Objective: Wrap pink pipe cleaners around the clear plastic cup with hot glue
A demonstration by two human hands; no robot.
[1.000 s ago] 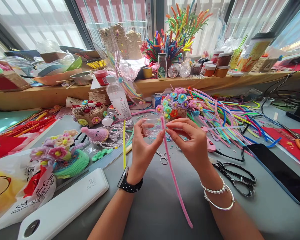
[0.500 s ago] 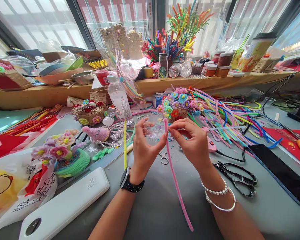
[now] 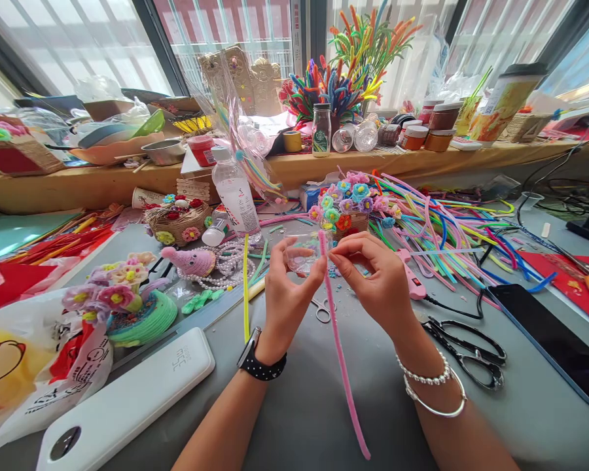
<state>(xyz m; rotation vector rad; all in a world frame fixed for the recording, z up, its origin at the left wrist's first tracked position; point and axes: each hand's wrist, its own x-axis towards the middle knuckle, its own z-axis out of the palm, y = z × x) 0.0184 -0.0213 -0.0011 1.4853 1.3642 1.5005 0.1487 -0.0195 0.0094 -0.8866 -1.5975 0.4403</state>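
In the middle, a pink pipe cleaner (image 3: pixel 341 353) hangs down in a slight curve, its upper end standing at my fingers. My left hand (image 3: pixel 292 294) curls around a clear plastic piece, cup-like (image 3: pixel 302 255), and its thumb presses the pipe cleaner near the top. Fingers of my right hand (image 3: pixel 373 281) are pinched just right of the pipe cleaner; what lies between the tips is hidden. Small scissors (image 3: pixel 322 310) lie on the grey table below the hands. A yellow pipe cleaner (image 3: pixel 246 288) stands out left of my left wrist.
Behind my hands are a basket of fuzzy flowers (image 3: pixel 346 199) and a heap of coloured pipe cleaners (image 3: pixel 436 229). Black scissors (image 3: pixel 471 353) and a phone (image 3: pixel 550 340) lie right. A white power bank (image 3: pixel 132 399) and a bottle (image 3: pixel 235 196) are left.
The pink pipe cleaner has shifted slightly left, with its lower end swinging left and its top a little left. Both hands keep nearly the same grip.
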